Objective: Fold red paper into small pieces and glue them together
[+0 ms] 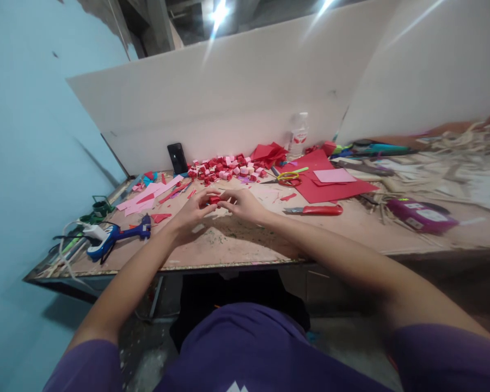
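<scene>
A small red paper cube (214, 200) is held between the fingertips of both hands, just above the table. My left hand (194, 211) grips it from the left, fingers curved over it. From the right, my right hand (242, 204) pinches it with thumb and fingers. Beyond the hands lies a heap of small red and pink cubes (224, 167). Thin red and pink paper strips (149, 196) are scattered to the left of my left hand. Right of my right hand are a red-handled utility knife (322, 210) and yellow-handled scissors (289, 178).
A blue glue gun (122, 235) with a cable lies at the left. A phone (177, 158) leans against the white panel; a plastic bottle (299, 135) stands farther right. Red paper sheets (330, 190), a purple tape measure (420, 214) and a pile of pale strips (465, 147) cover the right side.
</scene>
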Demonstrator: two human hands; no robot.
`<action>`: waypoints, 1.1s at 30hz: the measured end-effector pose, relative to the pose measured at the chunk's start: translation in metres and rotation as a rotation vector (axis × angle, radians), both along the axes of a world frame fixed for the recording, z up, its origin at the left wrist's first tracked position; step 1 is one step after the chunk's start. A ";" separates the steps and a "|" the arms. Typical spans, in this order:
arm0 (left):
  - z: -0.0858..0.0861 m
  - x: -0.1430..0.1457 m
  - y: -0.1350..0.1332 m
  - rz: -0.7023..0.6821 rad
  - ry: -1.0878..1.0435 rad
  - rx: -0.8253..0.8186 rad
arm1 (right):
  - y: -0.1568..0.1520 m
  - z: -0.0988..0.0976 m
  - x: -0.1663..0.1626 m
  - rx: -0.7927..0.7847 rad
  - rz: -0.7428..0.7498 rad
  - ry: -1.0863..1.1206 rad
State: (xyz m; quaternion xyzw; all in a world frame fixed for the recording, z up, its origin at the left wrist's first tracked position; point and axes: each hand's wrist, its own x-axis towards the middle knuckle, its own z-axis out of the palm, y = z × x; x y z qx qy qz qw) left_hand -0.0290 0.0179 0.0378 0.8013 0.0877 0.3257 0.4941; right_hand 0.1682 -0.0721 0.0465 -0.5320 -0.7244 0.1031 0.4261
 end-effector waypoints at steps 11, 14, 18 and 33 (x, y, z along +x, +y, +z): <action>0.004 0.001 -0.004 0.090 0.019 -0.111 | -0.002 0.004 -0.005 -0.077 0.100 0.188; 0.003 0.002 0.000 0.095 0.028 -0.050 | 0.002 0.002 -0.005 -0.113 0.126 0.250; 0.000 0.003 0.004 0.115 0.025 0.019 | 0.006 -0.001 -0.004 -0.116 0.152 0.280; -0.012 0.007 0.014 0.148 0.048 0.054 | 0.009 -0.018 0.001 0.073 0.128 0.016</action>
